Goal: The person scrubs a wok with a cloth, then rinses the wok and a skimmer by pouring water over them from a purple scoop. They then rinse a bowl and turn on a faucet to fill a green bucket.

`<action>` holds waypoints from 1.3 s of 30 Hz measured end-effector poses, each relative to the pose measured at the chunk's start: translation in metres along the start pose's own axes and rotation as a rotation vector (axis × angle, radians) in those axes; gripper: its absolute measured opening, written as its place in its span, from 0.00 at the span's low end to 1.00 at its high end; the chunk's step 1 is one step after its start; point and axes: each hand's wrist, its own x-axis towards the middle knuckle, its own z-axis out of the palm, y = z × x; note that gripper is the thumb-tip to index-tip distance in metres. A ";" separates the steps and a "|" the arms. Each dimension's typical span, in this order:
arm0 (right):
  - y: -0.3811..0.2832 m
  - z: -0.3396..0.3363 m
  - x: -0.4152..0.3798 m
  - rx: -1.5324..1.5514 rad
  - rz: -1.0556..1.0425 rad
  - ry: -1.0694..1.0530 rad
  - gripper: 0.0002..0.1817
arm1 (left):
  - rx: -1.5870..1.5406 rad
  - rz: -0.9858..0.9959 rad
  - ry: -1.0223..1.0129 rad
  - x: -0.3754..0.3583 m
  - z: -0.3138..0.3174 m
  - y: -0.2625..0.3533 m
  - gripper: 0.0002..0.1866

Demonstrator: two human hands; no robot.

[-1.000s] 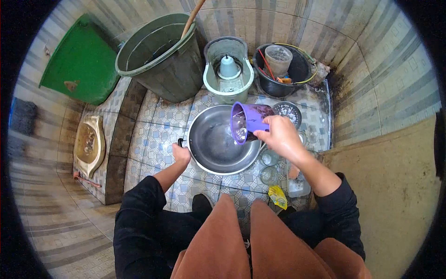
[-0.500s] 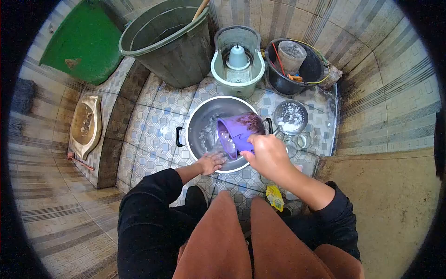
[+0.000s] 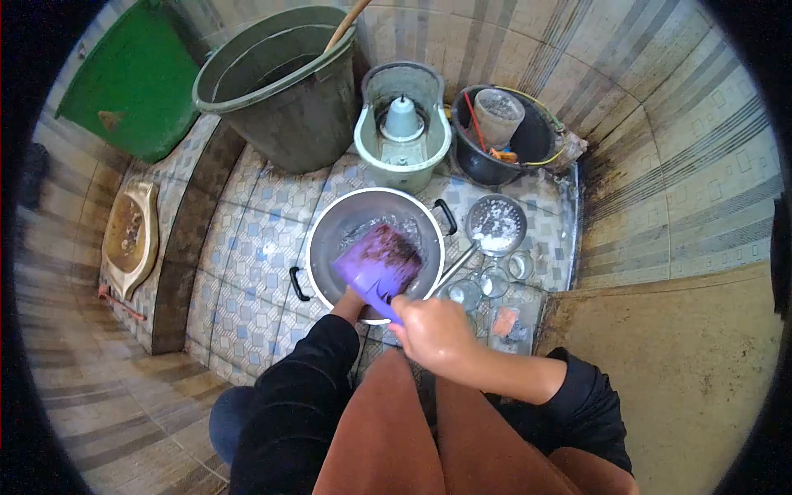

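A purple dipper with dark stains on its base is tipped inside a large grey metal pot with black handles. My right hand is closed round the dipper's handle at the pot's near rim. My left hand reaches over the near left rim; the dipper hides its fingers. Rippling water shows in the pot behind the dipper. To the right of the pot lies a long-handled pan with white foam in it, beside several clear glasses.
At the back stand a big grey-green bin with a wooden stick, a pale green tub and a black bucket. A squat toilet is on the raised step at left. A clear tray holds a pink piece.
The dipper has swung left and tipped further over the pot. My left hand has gone behind it. The pot has turned, its right handle now further back. The yellow packet is no longer visible.
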 end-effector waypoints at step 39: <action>0.023 -0.140 -0.008 0.140 0.014 0.703 0.09 | -1.677 -0.392 -0.244 -0.048 -0.071 -0.139 0.07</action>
